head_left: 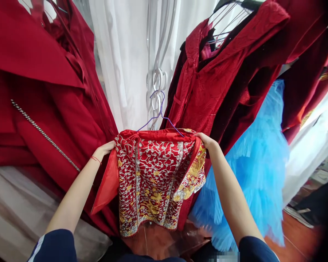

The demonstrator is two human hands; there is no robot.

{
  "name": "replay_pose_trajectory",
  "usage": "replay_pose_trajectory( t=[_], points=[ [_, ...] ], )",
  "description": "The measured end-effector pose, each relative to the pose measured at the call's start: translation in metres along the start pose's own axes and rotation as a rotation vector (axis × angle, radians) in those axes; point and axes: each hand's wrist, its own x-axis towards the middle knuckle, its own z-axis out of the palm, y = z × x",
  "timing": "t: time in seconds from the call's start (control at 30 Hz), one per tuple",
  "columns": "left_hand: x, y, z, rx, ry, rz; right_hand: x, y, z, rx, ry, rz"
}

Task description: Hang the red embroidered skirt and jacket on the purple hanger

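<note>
Both bare forearms point(232, 189) stretch forward, well apart. The left hand point(108, 147) and right hand point(207, 140) pinch at nearly equal height.

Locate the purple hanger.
In the head view, the purple hanger is just above centre, between left hand and right hand, sticking up from the embroidered garment, with the white curtain behind.

Bright overall, esp. white curtain point(128, 54); dark shadows btwn red garments point(215, 87). Wide-angle stretch nr edges, R corners black; blue tulle point(258, 163) a bit soft.
</note>
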Motion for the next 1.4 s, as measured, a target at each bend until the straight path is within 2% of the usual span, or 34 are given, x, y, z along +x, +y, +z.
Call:
replay_pose_trajectory(
  t=[0.07,0.1,0.23,0.37,0.43,0.53,0.63,0.7,0.83,0.93,1.0,1.07,1.13,1.2,1.27,1.3,1.33,1.37,1.4],
  points=[
    [-0.003,-0.005,0.001,-0.038,-0.047,-0.063,0.000,0.002,0.003,0.019,-0.123,0.179],
    [-0.004,-0.007,0.001,-0.056,-0.062,-0.091,0.000,0.003,0.005,0.030,-0.137,0.213],
    [-0.007,-0.014,-0.002,-0.137,-0.077,-0.161,-0.008,0.010,0.012,0.057,-0.097,0.185],
    [-0.011,-0.012,-0.006,-0.240,-0.052,-0.169,-0.023,0.022,0.009,0.076,-0.001,0.092],
    [-0.011,-0.005,-0.008,-0.350,-0.056,-0.106,-0.031,0.027,0.003,0.074,0.068,0.044],
    [-0.008,0.009,-0.004,-0.470,-0.051,0.105,-0.043,0.028,-0.005,0.041,0.189,-0.086],
    [-0.003,0.017,0.006,-0.326,0.053,0.263,-0.056,0.019,-0.015,-0.074,0.372,-0.301],
    [-0.001,0.017,0.014,-0.230,0.132,0.308,-0.064,0.012,-0.026,-0.152,0.502,-0.388],
    [-0.002,0.011,0.026,-0.166,0.258,0.356,-0.074,0.004,-0.059,-0.269,0.729,-0.465],
    [-0.004,0.010,0.028,-0.128,0.308,0.381,-0.085,-0.006,-0.082,-0.342,0.874,-0.535],
    [-0.004,0.010,0.027,-0.089,0.318,0.412,-0.098,-0.020,-0.088,-0.387,0.947,-0.589],
    [-0.006,0.012,0.026,-0.021,0.315,0.441,-0.117,-0.038,-0.081,-0.448,0.958,-0.627],
    [-0.014,0.017,0.029,0.105,0.334,0.471,-0.139,-0.054,-0.063,-0.519,0.888,-0.618],
    [-0.030,0.029,0.042,0.264,0.480,0.513,-0.160,-0.062,-0.038,-0.587,0.801,-0.557],
    [-0.051,0.049,0.065,0.376,0.684,0.575,-0.174,-0.062,-0.011,-0.639,0.737,-0.511],
    [-0.062,0.061,0.081,0.390,0.708,0.617,-0.179,-0.059,0.001,-0.658,0.705,-0.502],
    [-0.072,0.074,0.098,0.375,0.638,0.664,-0.183,-0.055,0.013,-0.667,0.672,-0.505],
    [-0.078,0.088,0.116,0.346,0.493,0.690,-0.186,-0.052,0.024,-0.668,0.640,-0.514],
    [-0.082,0.102,0.133,0.309,0.315,0.661,-0.189,-0.048,0.035,-0.661,0.609,-0.529]
  ],
)
